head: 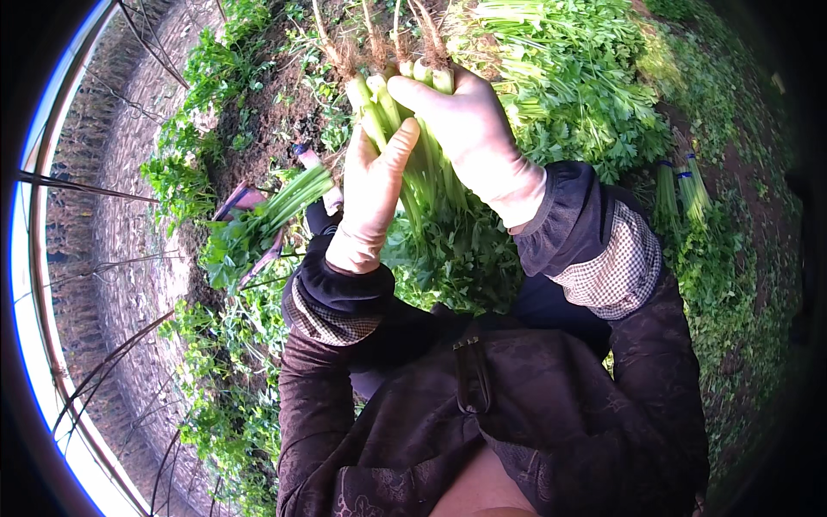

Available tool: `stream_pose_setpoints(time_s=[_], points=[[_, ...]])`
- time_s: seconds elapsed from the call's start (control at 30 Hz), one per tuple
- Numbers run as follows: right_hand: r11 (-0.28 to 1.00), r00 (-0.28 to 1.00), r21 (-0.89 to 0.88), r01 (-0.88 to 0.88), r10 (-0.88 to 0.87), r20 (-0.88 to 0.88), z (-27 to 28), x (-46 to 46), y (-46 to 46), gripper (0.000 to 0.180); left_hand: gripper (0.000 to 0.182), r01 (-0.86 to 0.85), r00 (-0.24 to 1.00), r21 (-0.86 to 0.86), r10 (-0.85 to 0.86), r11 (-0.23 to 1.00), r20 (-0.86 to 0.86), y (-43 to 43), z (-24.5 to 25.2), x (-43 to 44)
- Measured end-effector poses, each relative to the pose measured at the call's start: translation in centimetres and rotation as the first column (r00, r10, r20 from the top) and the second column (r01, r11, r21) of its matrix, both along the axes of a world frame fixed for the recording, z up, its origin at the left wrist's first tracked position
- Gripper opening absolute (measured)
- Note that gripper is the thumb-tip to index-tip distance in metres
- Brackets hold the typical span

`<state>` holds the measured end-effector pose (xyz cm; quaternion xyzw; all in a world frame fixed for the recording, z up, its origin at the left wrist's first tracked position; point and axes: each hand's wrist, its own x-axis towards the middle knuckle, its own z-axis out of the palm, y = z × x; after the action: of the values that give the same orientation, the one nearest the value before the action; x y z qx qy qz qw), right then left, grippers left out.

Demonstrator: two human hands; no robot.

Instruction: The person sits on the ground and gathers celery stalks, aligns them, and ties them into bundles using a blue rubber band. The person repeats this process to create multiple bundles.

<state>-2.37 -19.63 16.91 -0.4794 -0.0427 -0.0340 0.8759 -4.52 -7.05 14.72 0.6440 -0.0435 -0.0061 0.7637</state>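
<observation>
Both hands hold one bunch of celery (423,178) out in front of my body, root ends away from me and leaves towards my lap. My left hand (371,187), in a thin pale glove, grips the stalks from the left with its thumb laid over them. My right hand (468,126), gloved alike, wraps the right side just below the roots, thumb across the stalk bases. Several brown roots (345,58) with fine hairs stick out past the fingers. The leafy ends (459,258) hang over dark greenery, and where they stop is hard to tell.
A heap of cut celery (575,90) lies at the upper right. Tied celery bundles (688,187) rest on the ground farther right. Another celery bundle (291,200) lies left, beside a pink object (242,197) I cannot identify. Wires (90,181) cross the left edge.
</observation>
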Motion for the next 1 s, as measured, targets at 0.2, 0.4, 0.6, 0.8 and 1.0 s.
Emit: stream_pose_setpoints(time_s=[0.2,0.4,0.6,0.8,1.0], points=[[0.948,0.946,-0.049,-0.314,0.309,-0.098,0.4,1.2,-1.8,0.019,0.058,0.189,0.979,-0.038,-0.192,0.981,-0.065,1.1,0.3,0.1],[0.952,0.968,-0.179,-0.247,0.233,-0.095,1.6,1.4,-3.6,0.028,0.045,0.042,0.998,-0.183,-0.051,0.982,-0.043,0.8,0.3,0.5],[0.969,0.989,-0.195,-0.149,0.147,-0.024,0.3,1.5,-1.4,0.025,0.027,-0.081,0.994,-0.16,0.069,0.984,-0.081,0.0,0.1,1.0],[0.95,0.986,-0.287,-0.126,0.151,0.067,-0.5,1.8,-0.6,0.03,0.033,-0.049,0.997,-0.058,0.045,0.997,-0.061,0.0,-0.5,0.6],[0.95,0.998,-0.306,-0.066,0.06,-0.028,1.7,2.6,-3.2,0.02,0.045,0.01,1.0,0.063,-0.009,0.998,-0.011,2.3,0.3,1.7]])
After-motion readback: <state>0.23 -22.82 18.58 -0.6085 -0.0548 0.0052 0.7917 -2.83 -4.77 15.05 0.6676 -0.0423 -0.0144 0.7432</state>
